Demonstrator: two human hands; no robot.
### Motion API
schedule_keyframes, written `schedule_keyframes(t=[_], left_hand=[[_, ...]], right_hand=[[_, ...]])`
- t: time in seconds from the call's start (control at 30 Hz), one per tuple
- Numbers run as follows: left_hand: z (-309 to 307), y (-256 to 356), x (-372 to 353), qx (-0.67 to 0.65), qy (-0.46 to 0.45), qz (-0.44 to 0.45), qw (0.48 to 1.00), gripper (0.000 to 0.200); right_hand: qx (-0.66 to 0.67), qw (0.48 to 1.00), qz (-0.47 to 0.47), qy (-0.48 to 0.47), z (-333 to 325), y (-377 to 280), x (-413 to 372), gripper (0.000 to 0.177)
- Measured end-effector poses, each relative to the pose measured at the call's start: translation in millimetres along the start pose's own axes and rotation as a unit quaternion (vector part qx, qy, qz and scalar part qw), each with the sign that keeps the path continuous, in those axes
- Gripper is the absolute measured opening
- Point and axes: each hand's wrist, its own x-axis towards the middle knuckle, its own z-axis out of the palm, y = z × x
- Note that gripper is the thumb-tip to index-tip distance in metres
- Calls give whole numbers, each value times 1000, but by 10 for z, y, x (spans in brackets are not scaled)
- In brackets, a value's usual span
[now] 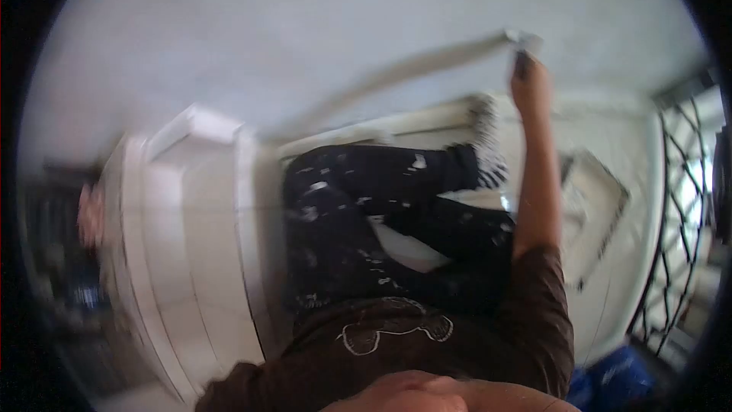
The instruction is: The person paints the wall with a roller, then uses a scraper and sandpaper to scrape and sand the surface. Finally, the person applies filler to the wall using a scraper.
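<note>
At the far left of the frame a blurred pinkish shape (91, 217) shows beside pale panels (213, 259), too unclear to name; the person's left sleeve (232, 387) sits at the lower left, and the left hand itself cannot be made out, so how its fingers stand cannot be told. In the middle lie dark trousers (335, 217) flecked with white, and above them a brownish band (404, 69) slants up and rightward across the pale surface (305, 23). At the upper right, near that band's right end, is the flat tool (522, 65), in the grasp of the right hand (531, 85), the nearer hand by far. Its fingers look curled closed around the dark handle, though blur hides each one. The tool lies just beyond the fingers, toward the top of the frame; its long axis appears to run roughly in line with the raised forearm, the pale blade end uppermost by the surface, contact unclear. Farther right and lower is a dark-edged pale board (606, 206), then lattice bars (668, 214) at the right edge.
</note>
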Motion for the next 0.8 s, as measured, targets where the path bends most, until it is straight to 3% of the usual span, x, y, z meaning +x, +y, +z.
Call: schedule_keyframes(t=[0.17,0.23,0.4,0.63,0.8], left_hand=[[-118,1002,229,17,-23,108,994,73],[-128,1206,240,28,-31,127,991,73],[-200,1406,191,44,-38,135,989,72],[-270,1405,86,57,-31,124,990,71],[-337,1427,44,69,-39,140,987,71]], right_hand=[[96,981,-31,163,-187,-61,5,14],[117,976,-36,180,-291,-135,29,17],[26,991,-7,132,-237,-97,84,26],[-7,996,2,87,5,-3,19,35],[-59,997,28,-33,-61,175,-223,39]])
